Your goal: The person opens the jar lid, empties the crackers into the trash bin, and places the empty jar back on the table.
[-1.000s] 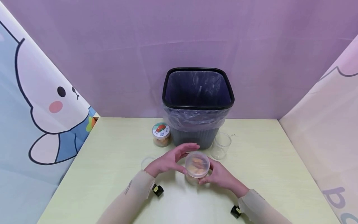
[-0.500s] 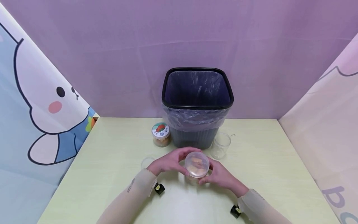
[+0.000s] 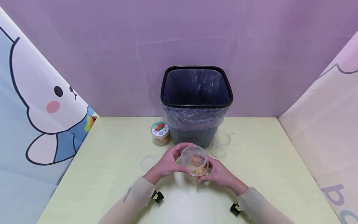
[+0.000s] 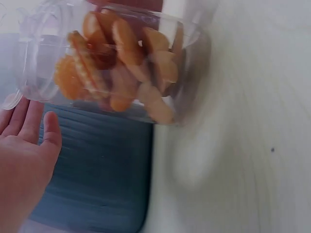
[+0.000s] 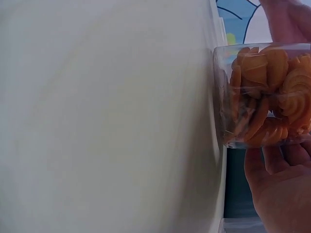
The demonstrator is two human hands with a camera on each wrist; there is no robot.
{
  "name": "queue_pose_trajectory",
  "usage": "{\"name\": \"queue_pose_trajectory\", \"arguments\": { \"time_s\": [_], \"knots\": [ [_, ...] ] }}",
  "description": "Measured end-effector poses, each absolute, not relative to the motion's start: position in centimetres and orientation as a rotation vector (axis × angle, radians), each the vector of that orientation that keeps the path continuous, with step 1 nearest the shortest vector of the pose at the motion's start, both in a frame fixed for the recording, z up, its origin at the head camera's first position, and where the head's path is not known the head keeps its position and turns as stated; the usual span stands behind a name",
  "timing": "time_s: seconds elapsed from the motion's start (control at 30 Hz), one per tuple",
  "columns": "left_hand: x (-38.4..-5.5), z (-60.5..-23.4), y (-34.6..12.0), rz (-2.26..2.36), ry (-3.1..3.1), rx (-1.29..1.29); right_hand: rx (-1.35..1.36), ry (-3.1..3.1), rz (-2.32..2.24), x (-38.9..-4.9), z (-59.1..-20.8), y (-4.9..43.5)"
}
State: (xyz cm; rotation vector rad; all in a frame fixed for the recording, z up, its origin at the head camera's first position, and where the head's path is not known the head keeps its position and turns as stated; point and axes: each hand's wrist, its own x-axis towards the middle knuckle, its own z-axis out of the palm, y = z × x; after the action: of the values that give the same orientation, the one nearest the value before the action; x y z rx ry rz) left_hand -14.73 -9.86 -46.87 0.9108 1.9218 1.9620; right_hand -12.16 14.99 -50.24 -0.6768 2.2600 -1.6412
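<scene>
In the head view my left hand [image 3: 167,163] pinches a translucent round lid [image 3: 193,157] by its edge. The lid is tilted and raised from the mouth of a clear plastic jar [image 5: 265,97]. Ridged, orange-brown cookies [image 4: 121,58] fill much of this jar. My right hand [image 3: 219,175] grips the jar from its right side, thumb in front and fingers behind. From the left wrist camera, the jar appears close to the pale tabletop, with the left fingers at its mouth end.
A dark bin [image 3: 195,133] with a clear liner stands behind the hands. To its left is a lidded jar [image 3: 160,134] with a printed top; to its right, an empty clear jar [image 3: 220,145]. A loose clear lid [image 3: 147,164] lies left of my left hand.
The lid has come up off the cookie jar and shifted slightly up and left with my left hand, uncovering part of the opening. My right hand has kept its place on the jar.
</scene>
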Motion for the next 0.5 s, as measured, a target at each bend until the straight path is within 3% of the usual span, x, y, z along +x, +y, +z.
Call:
{"name": "queue_pose_trajectory", "arguments": {
  "time_s": [0.5],
  "knots": [
    [-14.1,-46.7,-13.0,1.928,2.122,0.765,-0.666,2.275,-1.621,-12.2,-50.1,14.9]
  ]
}}
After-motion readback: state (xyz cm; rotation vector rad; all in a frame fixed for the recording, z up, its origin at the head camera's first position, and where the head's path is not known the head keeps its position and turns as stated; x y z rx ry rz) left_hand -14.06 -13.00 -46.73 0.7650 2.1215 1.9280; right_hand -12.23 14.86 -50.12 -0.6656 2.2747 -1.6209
